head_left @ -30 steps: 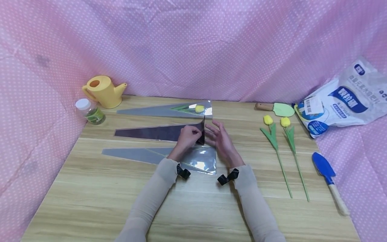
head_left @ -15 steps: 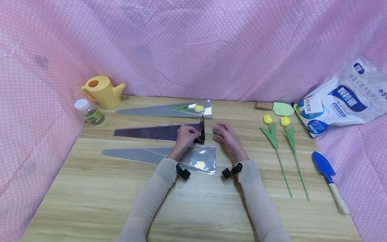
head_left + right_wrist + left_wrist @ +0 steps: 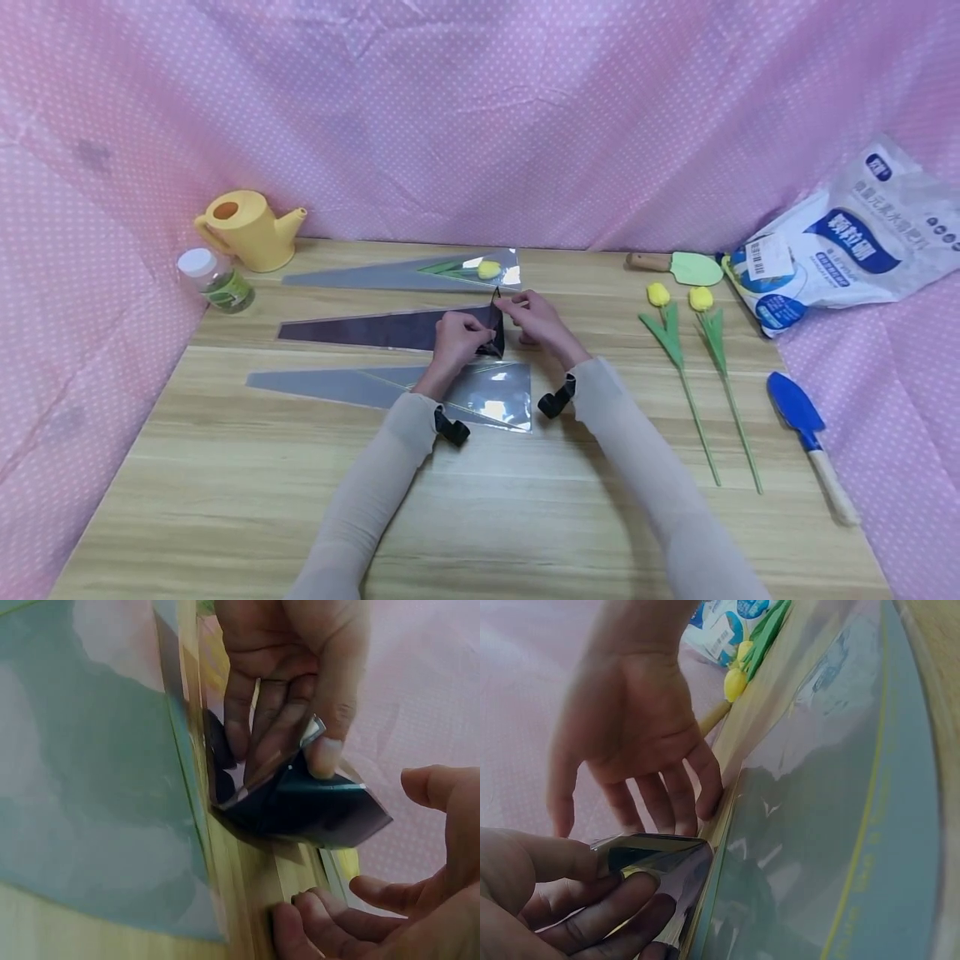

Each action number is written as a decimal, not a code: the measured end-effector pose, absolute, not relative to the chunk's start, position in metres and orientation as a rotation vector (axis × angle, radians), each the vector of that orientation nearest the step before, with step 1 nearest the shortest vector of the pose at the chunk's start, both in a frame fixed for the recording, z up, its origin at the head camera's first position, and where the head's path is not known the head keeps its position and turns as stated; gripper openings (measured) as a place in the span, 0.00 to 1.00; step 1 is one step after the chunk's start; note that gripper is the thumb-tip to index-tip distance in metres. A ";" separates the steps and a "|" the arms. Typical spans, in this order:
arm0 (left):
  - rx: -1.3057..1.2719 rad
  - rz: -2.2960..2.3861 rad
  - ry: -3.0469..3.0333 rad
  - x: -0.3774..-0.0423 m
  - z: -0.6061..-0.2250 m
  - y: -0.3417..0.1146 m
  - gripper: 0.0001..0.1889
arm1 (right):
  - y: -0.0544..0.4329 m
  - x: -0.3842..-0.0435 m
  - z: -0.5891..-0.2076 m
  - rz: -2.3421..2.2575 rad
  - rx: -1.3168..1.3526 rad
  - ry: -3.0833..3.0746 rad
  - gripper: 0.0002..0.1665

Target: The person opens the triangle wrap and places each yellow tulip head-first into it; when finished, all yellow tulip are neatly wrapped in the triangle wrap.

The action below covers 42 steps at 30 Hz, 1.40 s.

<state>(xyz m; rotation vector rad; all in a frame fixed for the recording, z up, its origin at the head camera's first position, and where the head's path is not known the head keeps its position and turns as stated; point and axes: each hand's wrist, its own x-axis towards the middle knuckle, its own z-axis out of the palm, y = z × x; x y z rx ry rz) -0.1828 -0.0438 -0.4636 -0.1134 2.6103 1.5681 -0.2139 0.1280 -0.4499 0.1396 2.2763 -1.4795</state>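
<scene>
A dark, tapered flower sleeve (image 3: 367, 330) lies mid-table, its wide end lifted and gaping. My left hand (image 3: 459, 340) pinches this mouth between thumb and fingers; in the right wrist view the thumb presses the shiny dark film (image 3: 315, 802) from outside. At the mouth's far corner is my right hand (image 3: 543, 321), fingers spread and loosely bent. The right wrist view shows the right hand (image 3: 450, 900) apart from the film. Behind lies a clear grey sleeve (image 3: 360, 277) containing a yellow tulip (image 3: 489, 269). Another clear grey sleeve (image 3: 322, 382) lies in front, partly under the left forearm.
Two yellow tulips (image 3: 678, 358) lie to the right, near a green trowel (image 3: 693, 268), a blue trowel (image 3: 795, 400) and a white printed bag (image 3: 855, 250). At the back left stand a yellow watering can (image 3: 251, 233) and a white-capped bottle (image 3: 225, 287).
My right hand first drew back to the right from the sleeve's mouth, then came in again toward its far corner. The left hand keeps its pinch in nearly the same place.
</scene>
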 end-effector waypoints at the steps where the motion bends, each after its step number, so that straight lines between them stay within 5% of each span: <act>1: -0.115 1.571 2.608 -0.183 -0.464 -0.044 0.07 | 0.126 -0.214 -0.449 -1.453 0.138 2.292 0.41; 22: -0.241 1.738 2.542 -0.184 -0.468 -0.045 0.16 | 0.131 -0.217 -0.455 -1.634 0.236 2.195 0.31; 36: -0.305 1.781 2.480 -0.188 -0.466 -0.042 0.05 | 0.134 -0.216 -0.458 -1.719 0.184 2.168 0.18; 42: -0.272 1.729 2.493 -0.192 -0.463 -0.041 0.10 | 0.135 -0.215 -0.459 -1.726 0.164 2.159 0.19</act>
